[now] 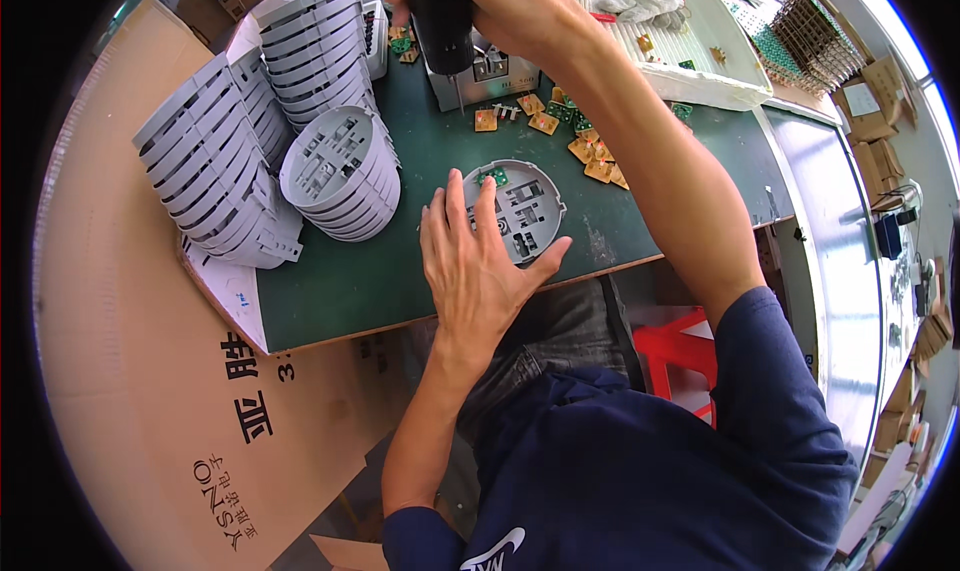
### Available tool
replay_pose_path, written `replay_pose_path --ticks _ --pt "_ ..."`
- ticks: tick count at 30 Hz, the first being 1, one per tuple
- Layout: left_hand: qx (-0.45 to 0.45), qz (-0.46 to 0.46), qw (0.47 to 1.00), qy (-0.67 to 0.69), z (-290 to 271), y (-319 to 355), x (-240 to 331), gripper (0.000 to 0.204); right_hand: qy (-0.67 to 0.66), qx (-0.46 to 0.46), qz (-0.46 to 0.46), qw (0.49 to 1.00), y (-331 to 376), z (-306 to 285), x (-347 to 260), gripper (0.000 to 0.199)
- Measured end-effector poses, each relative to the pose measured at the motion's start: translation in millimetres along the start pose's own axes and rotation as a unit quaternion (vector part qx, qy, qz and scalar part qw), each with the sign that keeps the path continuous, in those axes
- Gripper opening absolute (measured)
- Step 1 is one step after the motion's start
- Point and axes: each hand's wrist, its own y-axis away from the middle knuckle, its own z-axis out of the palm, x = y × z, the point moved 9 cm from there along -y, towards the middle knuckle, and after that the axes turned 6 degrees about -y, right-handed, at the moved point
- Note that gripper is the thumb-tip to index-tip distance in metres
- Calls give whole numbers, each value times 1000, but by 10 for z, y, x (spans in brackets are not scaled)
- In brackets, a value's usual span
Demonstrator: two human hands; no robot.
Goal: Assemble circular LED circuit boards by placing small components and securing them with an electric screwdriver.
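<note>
Tabletop [330, 286] beside cardboard [130, 271] carries stacked grey shells [350, 211] and a round case [541, 186] containing a green board [500, 177], our left hand [470, 256] spreading fingers across that case, our right [495, 3] wrapping a black screwdriver [443, 31].

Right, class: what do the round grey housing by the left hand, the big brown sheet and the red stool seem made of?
Round grey housing: probably matt moulded plastic, given its even colour and formed openings.
Big brown sheet: apparently dull cardboard, judging by its tan, printed face.
Red stool: likely smooth plastic, being evenly coloured; painted metal is possible.
</note>
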Motion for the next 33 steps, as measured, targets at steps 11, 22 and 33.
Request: replay_pose_path --ticks 11,22,33 --pt "26 10 999 24 12 34 -47 81 68 57 -38 995 116 -282 -118 49" --pt "12 16 999 36 -14 40 -111 78 84 42 -61 994 186 -227 -159 56" --pt "-16 3 995 103 -5 4 -159 78 133 21 -47 990 211 -329 -194 68"
